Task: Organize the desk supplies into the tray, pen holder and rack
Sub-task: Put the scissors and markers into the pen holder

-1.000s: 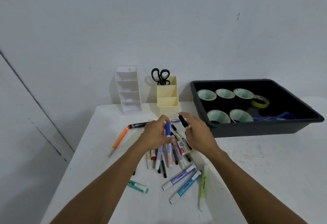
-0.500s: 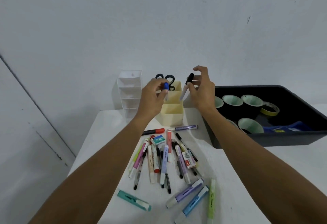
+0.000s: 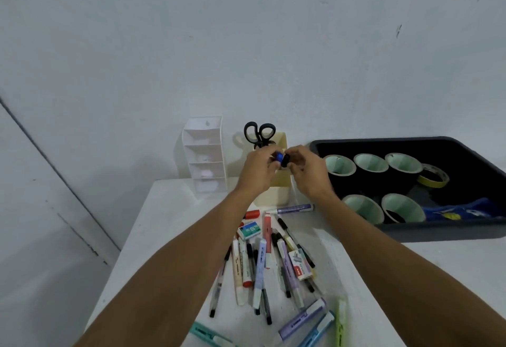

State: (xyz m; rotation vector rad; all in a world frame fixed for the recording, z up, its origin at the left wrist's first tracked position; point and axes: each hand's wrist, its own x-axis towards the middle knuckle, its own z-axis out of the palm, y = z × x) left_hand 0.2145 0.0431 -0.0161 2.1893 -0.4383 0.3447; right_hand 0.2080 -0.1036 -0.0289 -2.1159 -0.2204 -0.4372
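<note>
1. White table (image 3: 164,237) is standing against a pale grey wall, and both forearms are reaching forward over it.
2. At the back of the table a white rack (image 3: 204,155) is standing upright. Just beside it, to the right, is a cream pen holder (image 3: 279,190) with black scissors (image 3: 258,134) sticking out of its rear part.
3. The left hand (image 3: 258,171) is pinching a blue-capped marker (image 3: 279,157) with curled fingers, right above the pen holder.
4. The right hand (image 3: 308,174) is pinching a black-capped marker (image 3: 285,160) in the same way. The two caps are almost touching each other.
5. The bodies of both markers are hidden behind the hands, so I cannot tell if they are already entering the holder.
6. A black tray (image 3: 451,233) is sitting on the right. It is holding five wide tape rolls (image 3: 371,163), a thin yellow tape roll (image 3: 434,175) and a blue packet (image 3: 462,211).
7. A loose pile of pens (image 3: 268,259) is lying between the forearms, with a green staple box (image 3: 248,230) and a red and white box (image 3: 299,264) on top of it.
8. A purple marker (image 3: 293,209) is lying just in front of the pen holder.
9. Some pastel highlighters (image 3: 304,319) are lying at the near edge.
</note>
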